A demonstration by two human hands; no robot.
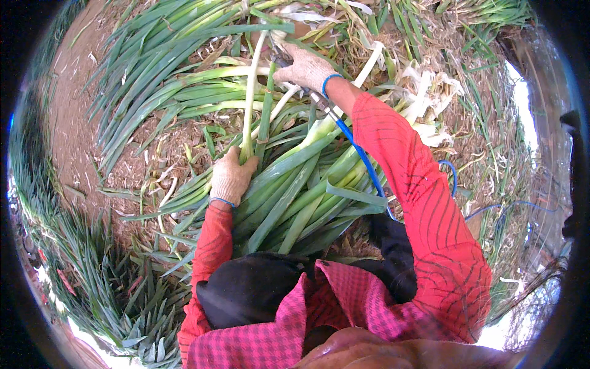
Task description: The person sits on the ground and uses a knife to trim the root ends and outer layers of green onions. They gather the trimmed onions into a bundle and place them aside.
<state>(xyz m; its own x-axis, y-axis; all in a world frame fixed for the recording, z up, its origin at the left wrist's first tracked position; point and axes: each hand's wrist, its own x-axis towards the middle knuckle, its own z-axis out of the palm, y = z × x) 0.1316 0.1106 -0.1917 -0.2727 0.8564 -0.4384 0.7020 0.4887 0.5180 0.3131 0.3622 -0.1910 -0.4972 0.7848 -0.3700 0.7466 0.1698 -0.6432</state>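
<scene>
My left hand [233, 175], in a cream knit glove, grips a large Welsh onion or leek stalk [251, 101] low on its pale shaft. The stalk stands roughly upright in view, its root end near my other hand. My right hand [306, 67], gloved alike, is closed around a metal air gun [318, 98], its tip partly hidden by the fingers and close to the stalk's top. From its rear fitting runs a blue hose [364, 154] beneath my right forearm. A heap of long green-leaved stalks [286, 203] lies below my hands, in front of my knees.
Another pile of stalks [143, 69] is spread at the upper left. White peeled skins [428, 101] litter the soil on the right. More green leaves [106, 276] are massed along the lower left. The thin blue hose [507, 203] trails off to the right.
</scene>
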